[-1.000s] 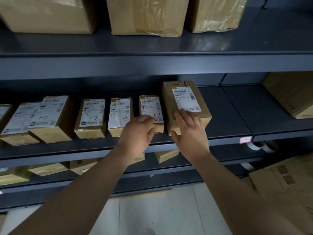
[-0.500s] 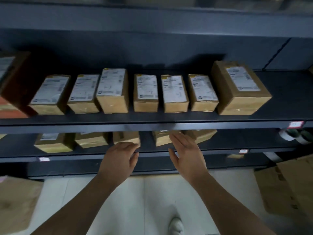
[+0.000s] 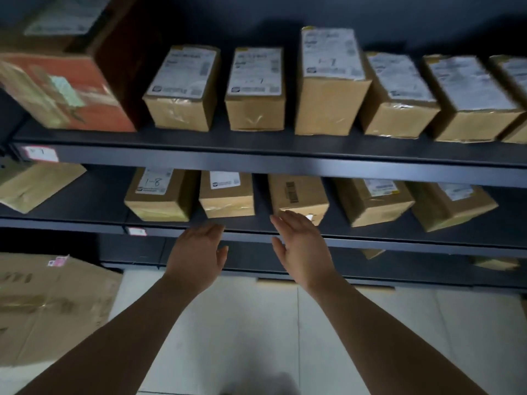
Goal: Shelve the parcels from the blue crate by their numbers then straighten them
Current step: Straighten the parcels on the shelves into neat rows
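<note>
We hold both hands empty before the lower shelf (image 3: pixel 399 243), fingers straight and loosely spread: our left hand (image 3: pixel 196 252) is just below the white-labelled parcel (image 3: pixel 226 196), our right hand (image 3: pixel 302 248) at the near face of the barcode parcel (image 3: pixel 298 195). The blue crate is out of view. We should bracket the barcode parcel between flat palms and turn it square to the shelf edge. The skewed parcel (image 3: pixel 373 203) on its right probably comes next.
</note>
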{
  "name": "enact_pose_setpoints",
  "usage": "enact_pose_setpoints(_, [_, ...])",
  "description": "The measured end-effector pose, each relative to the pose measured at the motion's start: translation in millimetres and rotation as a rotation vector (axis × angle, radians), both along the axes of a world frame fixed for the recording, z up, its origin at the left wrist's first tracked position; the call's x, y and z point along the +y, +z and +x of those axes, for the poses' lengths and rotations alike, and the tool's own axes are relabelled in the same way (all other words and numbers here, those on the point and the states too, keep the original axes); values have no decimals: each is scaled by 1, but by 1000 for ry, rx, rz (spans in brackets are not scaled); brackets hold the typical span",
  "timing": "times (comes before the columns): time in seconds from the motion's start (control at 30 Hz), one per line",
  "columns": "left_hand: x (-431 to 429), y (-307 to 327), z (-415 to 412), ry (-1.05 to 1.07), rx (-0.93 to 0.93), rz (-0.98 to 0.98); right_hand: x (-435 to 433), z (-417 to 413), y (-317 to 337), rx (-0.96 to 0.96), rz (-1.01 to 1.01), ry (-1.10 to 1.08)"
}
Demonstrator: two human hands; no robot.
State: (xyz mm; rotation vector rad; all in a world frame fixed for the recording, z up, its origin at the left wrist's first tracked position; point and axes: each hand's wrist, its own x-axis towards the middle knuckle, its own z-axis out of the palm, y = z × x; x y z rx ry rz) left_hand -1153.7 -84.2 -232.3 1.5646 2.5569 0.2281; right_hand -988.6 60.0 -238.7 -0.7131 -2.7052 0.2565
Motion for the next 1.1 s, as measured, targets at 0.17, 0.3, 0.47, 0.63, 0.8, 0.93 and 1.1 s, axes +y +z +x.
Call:
enact_pose_setpoints(0.17, [-8, -42, -61, 86, 37, 4, 5, -51, -41, 11, 48, 54])
enact_pose_setpoints(0.3, [-19, -66, -112, 136, 115, -44, 16, -92, -67, -41, 17, 71])
enact_pose_setpoints(0.47, [-22, -85, -156, 151, 185, -74, 28, -134, -87, -100, 69, 1])
enact_pose_setpoints(0.63, [-7, -92, -178, 108, 168, -30, 34, -157, -104, -127, 42, -41])
enact_pose_setpoints(0.8, [-6, -96, -187, 102, 149, 38, 15, -162, -110, 12, 43, -116])
enact_pose_setpoints(0.93, [-3, -96, -194, 103, 130, 40, -4, -169, -109, 22, 53, -104])
enact_pose_setpoints(1.1, [-4, -98, -194, 107, 111, 38, -14, -170, -106, -15, 59, -131])
